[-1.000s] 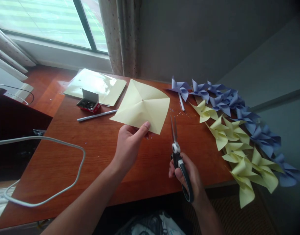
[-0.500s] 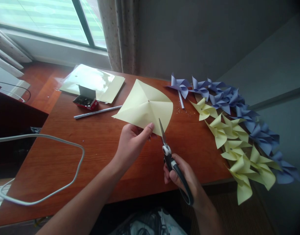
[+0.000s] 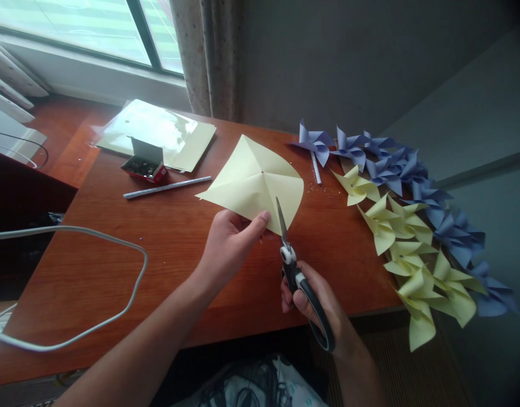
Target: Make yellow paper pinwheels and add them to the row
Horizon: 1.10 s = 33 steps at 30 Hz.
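— Where is the paper, relative to the hands?

— The left hand (image 3: 230,240) pinches the near edge of a pale yellow paper square (image 3: 254,183), thumb on top, holding it just above the wooden table (image 3: 158,243). The sheet shows creases meeting at a small hole in its middle. The right hand (image 3: 317,302) is closed around the dark handles of the scissors (image 3: 291,263), just right of the left thumb. The blades point up and away, their tips lying over the sheet's near corner; whether they are parted I cannot tell.

— Any writing or brand to read?

— None that is legible. The small red box (image 3: 143,164) stands with its lid up, its contents dark and too small to make out.

— And the counts?

— One pair of scissors, one loose square in hand, one white stick (image 3: 167,186) lying left of it, one glossy packet of yellow sheets (image 3: 158,133) behind the box, one grey cable (image 3: 94,282) looping at the left. Yellow pinwheels (image 3: 408,249) and blue pinwheels (image 3: 412,175) run in two rows along the right edge; they overlap too much for an exact count.
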Available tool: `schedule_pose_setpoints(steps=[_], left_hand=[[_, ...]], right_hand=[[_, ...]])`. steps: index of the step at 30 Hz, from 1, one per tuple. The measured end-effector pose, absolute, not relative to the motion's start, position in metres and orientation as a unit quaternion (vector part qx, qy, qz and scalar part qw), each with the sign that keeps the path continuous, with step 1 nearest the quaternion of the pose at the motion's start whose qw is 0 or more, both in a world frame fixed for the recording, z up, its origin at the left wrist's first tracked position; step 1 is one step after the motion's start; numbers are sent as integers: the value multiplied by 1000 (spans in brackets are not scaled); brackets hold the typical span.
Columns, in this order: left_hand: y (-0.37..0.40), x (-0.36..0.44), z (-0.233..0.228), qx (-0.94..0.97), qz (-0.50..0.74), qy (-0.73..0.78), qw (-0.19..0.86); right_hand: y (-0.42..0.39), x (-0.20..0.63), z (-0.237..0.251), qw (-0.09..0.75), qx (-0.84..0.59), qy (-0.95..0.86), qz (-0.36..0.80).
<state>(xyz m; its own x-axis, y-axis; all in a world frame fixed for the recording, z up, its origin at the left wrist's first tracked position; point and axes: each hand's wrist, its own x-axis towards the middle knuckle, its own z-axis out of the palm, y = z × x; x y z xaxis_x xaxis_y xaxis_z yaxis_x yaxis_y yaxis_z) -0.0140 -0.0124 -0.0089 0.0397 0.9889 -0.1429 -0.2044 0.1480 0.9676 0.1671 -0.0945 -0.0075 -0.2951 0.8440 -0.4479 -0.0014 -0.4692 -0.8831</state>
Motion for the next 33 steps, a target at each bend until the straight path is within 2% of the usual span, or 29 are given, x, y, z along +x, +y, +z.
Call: schedule_pose_setpoints(steps=[33], left_hand=[[-12, -12, -6, 414, 509, 476, 585]], right_hand=[[-95, 170, -7, 301, -520, -388, 699]])
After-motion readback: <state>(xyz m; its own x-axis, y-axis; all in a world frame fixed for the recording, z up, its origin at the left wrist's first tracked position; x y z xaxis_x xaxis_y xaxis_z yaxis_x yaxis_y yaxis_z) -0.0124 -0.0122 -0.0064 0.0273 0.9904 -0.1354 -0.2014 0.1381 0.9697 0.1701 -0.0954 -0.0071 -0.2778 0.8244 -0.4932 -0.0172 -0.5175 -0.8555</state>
